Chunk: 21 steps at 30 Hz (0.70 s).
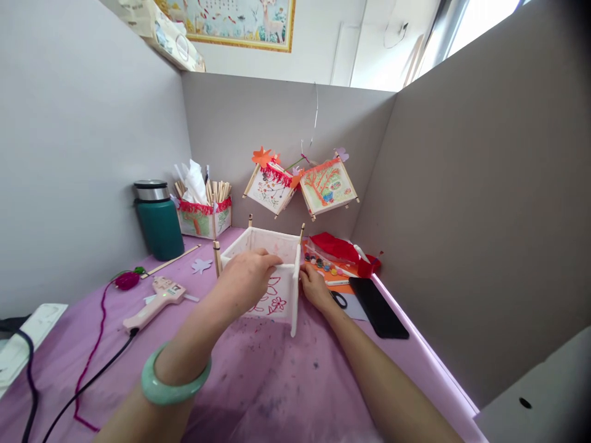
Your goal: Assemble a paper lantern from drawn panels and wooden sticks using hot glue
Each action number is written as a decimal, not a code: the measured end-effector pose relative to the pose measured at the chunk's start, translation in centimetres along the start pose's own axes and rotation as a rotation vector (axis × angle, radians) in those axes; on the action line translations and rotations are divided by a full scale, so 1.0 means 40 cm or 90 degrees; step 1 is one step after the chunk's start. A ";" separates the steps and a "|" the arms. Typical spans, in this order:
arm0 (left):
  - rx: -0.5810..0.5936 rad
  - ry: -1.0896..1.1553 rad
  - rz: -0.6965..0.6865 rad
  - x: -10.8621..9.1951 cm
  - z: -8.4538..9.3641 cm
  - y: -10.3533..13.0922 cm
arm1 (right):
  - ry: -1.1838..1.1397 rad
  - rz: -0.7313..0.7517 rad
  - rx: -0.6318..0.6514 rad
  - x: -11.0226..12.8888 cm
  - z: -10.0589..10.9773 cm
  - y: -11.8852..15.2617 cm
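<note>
In the middle of the table stands a box-shaped paper lantern frame with white edges, thin wooden sticks at its corners and red flower drawings on its near panel. My left hand, wearing a pale green bangle on the wrist, reaches over that panel with its fingers closed on the top edge. Against the right side, by the near corner, my right hand has its fingers bent and pressed to the frame; some fingertips are hidden behind it. The near white corner bar slants down between the hands.
Two decorated lanterns hang from a wire behind. At left are a green bottle, a stick-filled holder, a corded glue gun and magenta yarn. Scissors, paints and a black phone lie right. Grey partitions surround the table.
</note>
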State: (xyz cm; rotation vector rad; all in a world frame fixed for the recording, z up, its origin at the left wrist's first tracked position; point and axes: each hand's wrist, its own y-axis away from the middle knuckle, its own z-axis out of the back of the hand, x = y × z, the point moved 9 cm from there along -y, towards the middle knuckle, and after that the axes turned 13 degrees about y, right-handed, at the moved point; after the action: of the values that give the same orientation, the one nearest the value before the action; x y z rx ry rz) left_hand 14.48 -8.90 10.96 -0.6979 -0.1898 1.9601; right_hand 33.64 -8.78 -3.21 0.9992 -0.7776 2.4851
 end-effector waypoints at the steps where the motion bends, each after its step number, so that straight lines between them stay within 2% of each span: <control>1: 0.002 0.002 -0.001 0.000 0.000 -0.001 | 0.012 0.002 -0.006 0.004 0.002 0.002; 12: 0.019 0.004 -0.024 -0.013 0.008 0.003 | 0.044 -0.008 -0.013 -0.011 -0.009 -0.013; 21: 0.056 -0.023 -0.031 -0.029 0.003 0.008 | 0.072 -0.021 -0.032 0.008 0.007 0.001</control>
State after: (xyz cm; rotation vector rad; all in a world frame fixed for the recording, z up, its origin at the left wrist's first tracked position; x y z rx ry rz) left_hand 14.55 -10.04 11.39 -0.5950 -0.1397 1.9241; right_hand 33.54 -8.94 -2.81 0.8391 -0.7786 2.4574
